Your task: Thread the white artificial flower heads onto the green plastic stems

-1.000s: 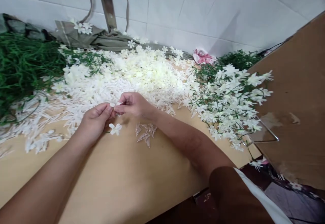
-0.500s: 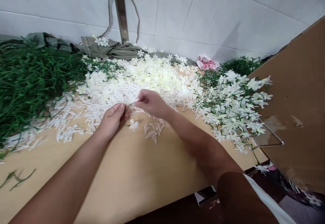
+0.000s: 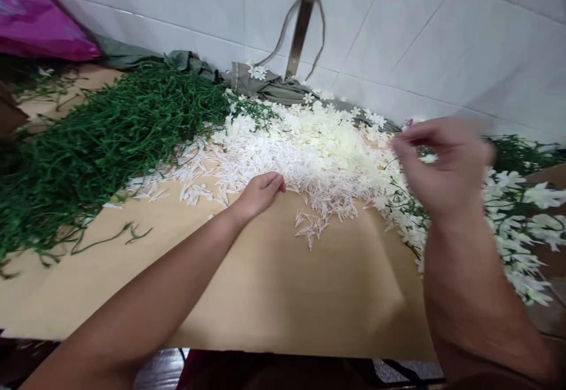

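Observation:
My left hand (image 3: pixel 262 195) is closed above the near edge of a heap of small white stick-like pieces (image 3: pixel 283 163); anything inside its fingers is hidden. Raised at the right, my right hand (image 3: pixel 442 163) is blurred, its thumb and index fingertip close together, and I cannot make out anything between them. Behind and below it lie white flowers on green stems (image 3: pixel 508 231). Loose white blossoms (image 3: pixel 327 134) are piled beyond the sticks. To the left spreads a large heap of green stems (image 3: pixel 132 125).
Brown board (image 3: pixel 265 296) covers the work surface. A few stem pieces (image 3: pixel 137 234) lie at the left front. Against the tiled wall are grey-green cloth (image 3: pixel 283 91) and a metal bar (image 3: pixel 302 30) with cord. A pink bag (image 3: pixel 39 19) sits at the back left.
The view has turned left. My right hand has moved away from my left, up and over the flowered stems at the right. The stem and blossom between my hands no longer show.

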`<action>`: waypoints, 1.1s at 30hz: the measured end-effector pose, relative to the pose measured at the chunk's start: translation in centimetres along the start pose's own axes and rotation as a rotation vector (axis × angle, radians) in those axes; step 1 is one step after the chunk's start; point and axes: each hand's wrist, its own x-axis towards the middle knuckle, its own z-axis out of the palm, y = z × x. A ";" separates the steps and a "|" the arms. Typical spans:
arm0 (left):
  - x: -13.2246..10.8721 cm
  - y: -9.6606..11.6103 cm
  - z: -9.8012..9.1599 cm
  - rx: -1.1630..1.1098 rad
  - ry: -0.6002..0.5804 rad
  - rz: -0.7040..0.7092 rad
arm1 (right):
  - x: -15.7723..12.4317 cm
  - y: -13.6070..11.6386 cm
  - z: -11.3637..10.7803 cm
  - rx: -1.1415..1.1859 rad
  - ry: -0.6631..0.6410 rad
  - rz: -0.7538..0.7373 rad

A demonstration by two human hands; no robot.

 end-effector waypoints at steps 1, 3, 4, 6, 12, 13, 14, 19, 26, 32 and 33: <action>0.0 -0.1 0.0 0.011 -0.006 0.007 | 0.7 -0.3 2.7 -0.153 0.021 -0.119; 0.1 -0.3 -0.1 0.030 -0.016 0.026 | 2.3 -0.5 8.0 -0.243 -0.152 -0.257; 0.1 -0.3 -0.2 0.034 -0.022 0.035 | 3.2 -0.5 10.4 -0.247 -0.207 -0.266; 0.1 -0.4 -0.2 0.035 -0.036 0.048 | 4.9 -0.2 14.5 -0.305 -0.276 -0.260; 0.2 -0.5 -0.2 0.083 -0.048 0.015 | 7.9 1.1 20.6 -0.575 -0.383 -0.201; 0.2 -0.6 -0.2 0.086 -0.044 0.019 | 8.0 1.2 20.7 -0.591 -0.401 -0.203; 0.2 -0.6 -0.2 0.085 -0.038 0.029 | 8.1 1.4 20.6 -0.585 -0.400 -0.201; 0.4 -0.6 -0.1 -0.056 0.002 0.045 | 7.5 1.8 17.0 -0.212 -0.190 -0.070; 0.4 -0.2 0.1 -0.469 0.087 0.007 | 2.1 1.6 14.1 0.548 -0.296 0.315; 0.3 -0.3 -0.1 -0.469 0.084 0.003 | 0.1 2.0 14.7 0.594 -0.258 0.392; 0.3 -0.2 -0.2 -0.462 0.082 0.004 | 0.1 2.1 14.7 0.576 -0.249 0.381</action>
